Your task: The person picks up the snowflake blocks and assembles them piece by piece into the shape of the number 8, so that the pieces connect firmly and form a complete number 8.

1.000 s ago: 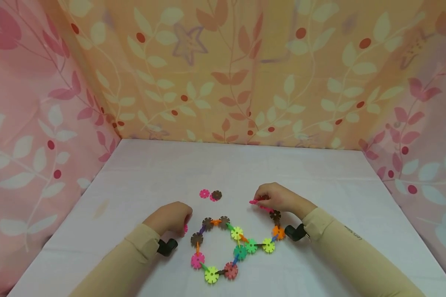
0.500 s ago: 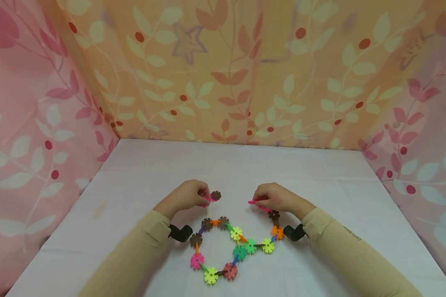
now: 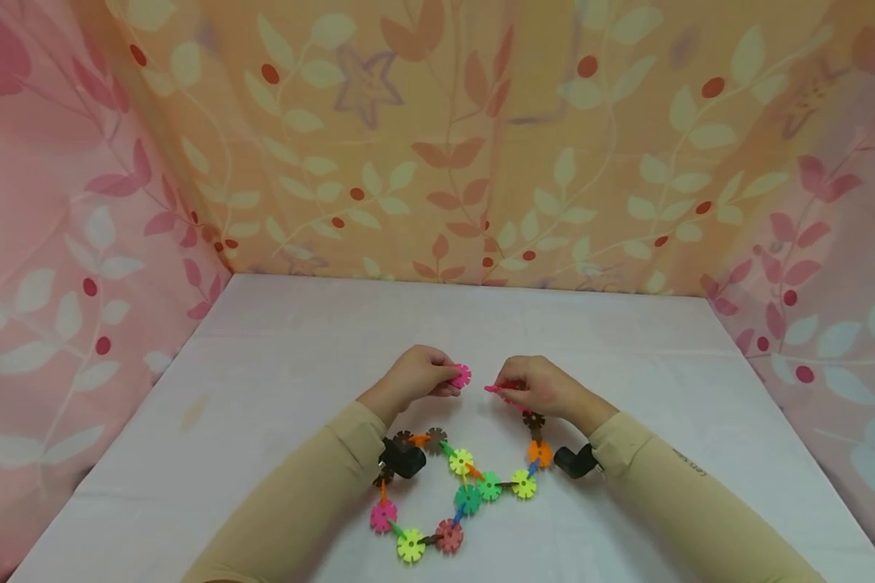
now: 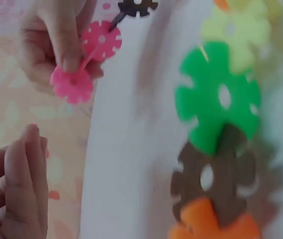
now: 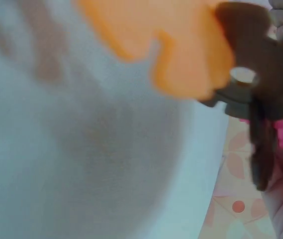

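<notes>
In the head view my left hand (image 3: 421,378) pinches a pink notched flower disc (image 3: 463,376) between thumb and fingers. Just to its right, my right hand (image 3: 538,384) pinches the pink end disc (image 4: 72,85) of a linked chain. That disc joins a second pink disc (image 4: 102,40), then a brown disc (image 3: 533,421) and an orange disc (image 3: 540,454). In the left wrist view the left hand's fingers (image 4: 19,174) hide most of their piece. The right wrist view shows blurred orange and brown discs (image 5: 253,55) close up, with part of the right hand.
The chain runs on through a yellow disc (image 3: 524,484) and a green disc (image 3: 490,486) to a ring of coloured discs on the white tabletop (image 3: 262,502). The left wrist camera (image 3: 404,459) overlaps the ring's left side. Patterned cloth (image 3: 437,162) stands around the table.
My left hand has moved up and right, over where loose pink and brown discs lay, and now holds a pink disc near the right hand. Those loose discs no longer show. The right hand has barely moved.
</notes>
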Motion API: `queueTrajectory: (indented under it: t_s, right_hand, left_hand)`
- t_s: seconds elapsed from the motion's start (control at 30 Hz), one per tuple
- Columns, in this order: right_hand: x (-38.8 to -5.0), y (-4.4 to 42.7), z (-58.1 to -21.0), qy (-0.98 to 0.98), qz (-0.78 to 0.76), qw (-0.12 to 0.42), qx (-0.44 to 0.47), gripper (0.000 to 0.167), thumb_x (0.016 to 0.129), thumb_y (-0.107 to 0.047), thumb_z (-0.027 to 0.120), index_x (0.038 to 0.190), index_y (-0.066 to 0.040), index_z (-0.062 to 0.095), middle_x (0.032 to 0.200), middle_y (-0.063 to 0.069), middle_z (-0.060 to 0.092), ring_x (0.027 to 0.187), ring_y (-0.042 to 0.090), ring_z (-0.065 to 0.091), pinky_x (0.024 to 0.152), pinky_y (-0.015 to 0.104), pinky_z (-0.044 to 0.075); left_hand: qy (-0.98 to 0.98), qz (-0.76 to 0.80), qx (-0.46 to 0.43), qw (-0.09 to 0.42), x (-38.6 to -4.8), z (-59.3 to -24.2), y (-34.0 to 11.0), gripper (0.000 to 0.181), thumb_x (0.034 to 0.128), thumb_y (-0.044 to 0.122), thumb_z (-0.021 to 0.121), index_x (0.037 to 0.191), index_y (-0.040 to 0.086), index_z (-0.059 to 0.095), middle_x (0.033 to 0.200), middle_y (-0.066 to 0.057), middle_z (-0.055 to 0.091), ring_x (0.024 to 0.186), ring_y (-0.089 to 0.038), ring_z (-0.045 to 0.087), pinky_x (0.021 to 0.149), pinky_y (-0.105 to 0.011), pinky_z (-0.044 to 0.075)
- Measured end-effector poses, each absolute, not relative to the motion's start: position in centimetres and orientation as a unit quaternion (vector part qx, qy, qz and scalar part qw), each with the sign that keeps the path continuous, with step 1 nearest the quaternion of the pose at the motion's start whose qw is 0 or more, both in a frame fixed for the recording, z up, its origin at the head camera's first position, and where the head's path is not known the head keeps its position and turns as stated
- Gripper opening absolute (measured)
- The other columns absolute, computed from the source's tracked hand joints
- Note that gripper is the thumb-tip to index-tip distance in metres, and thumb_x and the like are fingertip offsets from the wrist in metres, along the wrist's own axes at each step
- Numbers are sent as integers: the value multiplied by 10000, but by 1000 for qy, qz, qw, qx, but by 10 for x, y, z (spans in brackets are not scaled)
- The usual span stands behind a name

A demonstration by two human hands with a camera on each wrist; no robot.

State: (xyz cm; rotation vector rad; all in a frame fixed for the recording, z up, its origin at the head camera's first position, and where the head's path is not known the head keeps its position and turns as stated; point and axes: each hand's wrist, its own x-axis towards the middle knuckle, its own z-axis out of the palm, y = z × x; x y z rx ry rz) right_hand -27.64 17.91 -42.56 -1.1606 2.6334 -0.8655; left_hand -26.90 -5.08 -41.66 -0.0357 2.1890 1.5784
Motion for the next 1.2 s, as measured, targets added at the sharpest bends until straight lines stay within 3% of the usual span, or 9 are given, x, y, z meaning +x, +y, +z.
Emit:
queueTrajectory:
  t_s: [0.17,0.53,0.87,1.03,1.2]
  right_hand:
    - [-275,178,-426,866,-294,40,-403,45,832,-104,658,850,-78,690,826,-81,595,703,74,496,622,212,471]
    - [-274,173,-427,854,-310,19,-417,54,817,-44,659,841,-88,678,827,-72,591,708,81,497,643,228,480]
    - [-274,170,-428,833,-337,-14,-438,51,817,-16,652,819,-66,643,811,-50,571,704,77,477,632,222,464]
    - [-272,167,-427,828,-333,-45,-449,106,813,-10,651,784,-106,620,792,-34,563,698,76,473,633,220,459]
    - [-269,168,-424,840,-327,-28,-432,90,812,-18,657,800,-102,629,794,-45,571,690,79,478,626,221,465]
  left_hand:
    - [776,585,-32,232,-269,-419,-43,163,839,192,660,888,37,679,779,-99,673,672,-187,674,697,-316,533]
    - [775,590,-40,224,-264,-427,-35,153,851,188,646,857,39,684,753,-98,671,682,-200,677,636,-265,535]
    - [763,605,-52,222,-261,-427,-31,139,860,158,633,866,25,674,754,-101,670,660,-191,673,640,-271,537]
    - [734,637,-81,219,-258,-427,-27,127,866,146,624,870,23,660,784,-111,669,634,-172,668,653,-264,534]
    - [732,635,-58,241,-260,-428,-33,161,870,164,621,893,14,674,785,-110,675,672,-191,678,673,-284,534]
